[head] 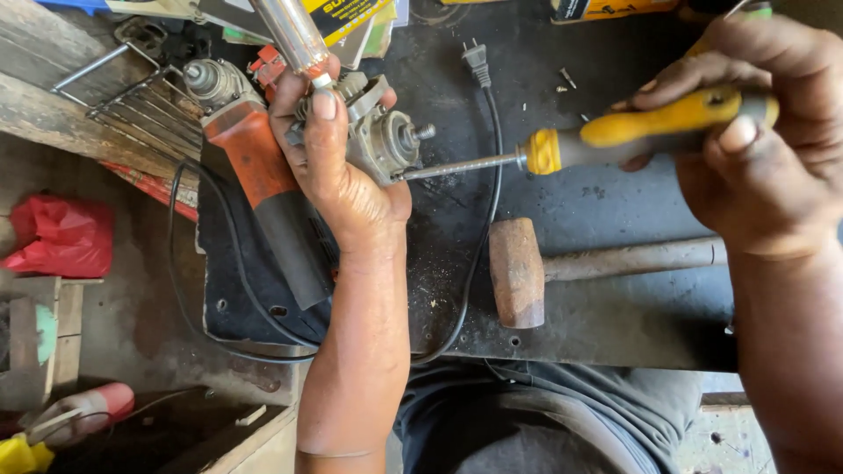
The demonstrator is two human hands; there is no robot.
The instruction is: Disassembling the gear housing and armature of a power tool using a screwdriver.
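A: What does the left hand (338,167) have?

B: It is closed around a grey metal gear head (382,136), thumb laid over the top, fingers wrapped behind. The same hand also pins a screwdriver with a clear handle (290,35) that sticks up past the fingers.

A: And the right hand (760,140)?

B: It is clenched on a screwdriver with a yellow and grey handle (650,132). Its shaft runs from the hand toward the left hand, and the tip meets the gear head just below the small spindle.

A: So 2 screwdrivers in all?

B: Yes, 2, 1 in each hand.

A: What lies near the left hand?

B: Right behind its fingers lies an orange and grey grinder body (263,184), tilted on the dark workbench (606,307). Its black cord (487,219) loops under the left wrist and climbs to a plug (475,60) above the gear head.

A: Between the 2 hands?

B: Below the screwdriver shaft, a mallet (518,272) rests on the bench, its wooden head closer to the left forearm and its handle reaching under the right wrist.

A: Anything small?

B: A few loose screws (566,81) sit on the bench above the shaft, nearer the right hand.

A: Farther off?

B: A wire rack (132,101) beyond the grinder body, and a red bag (61,235) well away from the left hand, down on the floor.
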